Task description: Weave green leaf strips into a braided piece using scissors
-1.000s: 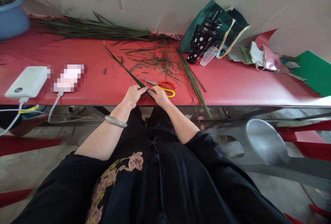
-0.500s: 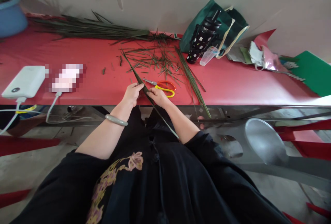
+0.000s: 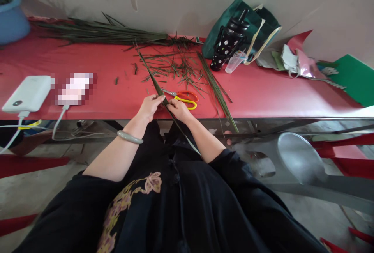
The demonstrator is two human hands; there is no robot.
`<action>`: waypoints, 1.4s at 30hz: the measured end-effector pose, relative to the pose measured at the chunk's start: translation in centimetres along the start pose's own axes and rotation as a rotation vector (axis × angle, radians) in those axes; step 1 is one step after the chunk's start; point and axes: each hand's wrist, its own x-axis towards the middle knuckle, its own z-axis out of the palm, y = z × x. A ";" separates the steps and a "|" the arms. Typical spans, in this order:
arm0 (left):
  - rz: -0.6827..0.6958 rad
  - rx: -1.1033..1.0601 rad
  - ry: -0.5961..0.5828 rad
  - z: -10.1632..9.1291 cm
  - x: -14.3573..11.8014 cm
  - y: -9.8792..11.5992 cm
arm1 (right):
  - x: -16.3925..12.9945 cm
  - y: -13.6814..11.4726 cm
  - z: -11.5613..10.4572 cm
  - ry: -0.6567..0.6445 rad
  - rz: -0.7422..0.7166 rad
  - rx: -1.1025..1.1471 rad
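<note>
A long, narrow green palm leaf (image 3: 154,80) slants from above the red tabletop down toward my lap. My left hand (image 3: 150,107) pinches it between thumb and fingers near the table's front edge. Just to the right, my right hand (image 3: 179,110) is closed on the same leaf, a little lower down. Scissors (image 3: 186,99) with one red and one yellow handle loop lie beyond my right hand, their blades partly behind the leaf. Cut leaf scraps (image 3: 182,69) are scattered farther back on the table.
A bundle of leaves (image 3: 96,32) lies along the wall, and a smaller bundle (image 3: 217,89) hangs over the front edge. A black flowered tumbler (image 3: 226,46), a plastic cup (image 3: 234,62) and a green bag (image 3: 217,27) stand at right. A white power bank (image 3: 27,93) lies left.
Both hands keep hold of the leaf and have shifted very slightly to the right. The leaf's lower end has turned a little, showing more of its pale side.
</note>
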 end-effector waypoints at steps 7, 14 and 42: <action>0.087 0.101 -0.035 0.4 -1.2 -0.3 | 0.4 0.5 0.2 0.036 0.030 0.132; 0.048 -0.035 0.014 0.8 -0.4 1.0 | 0.2 0.3 0.6 0.093 0.071 0.169; 0.050 0.004 0.010 1.5 -0.5 0.6 | 0.0 0.5 0.5 0.074 0.063 0.185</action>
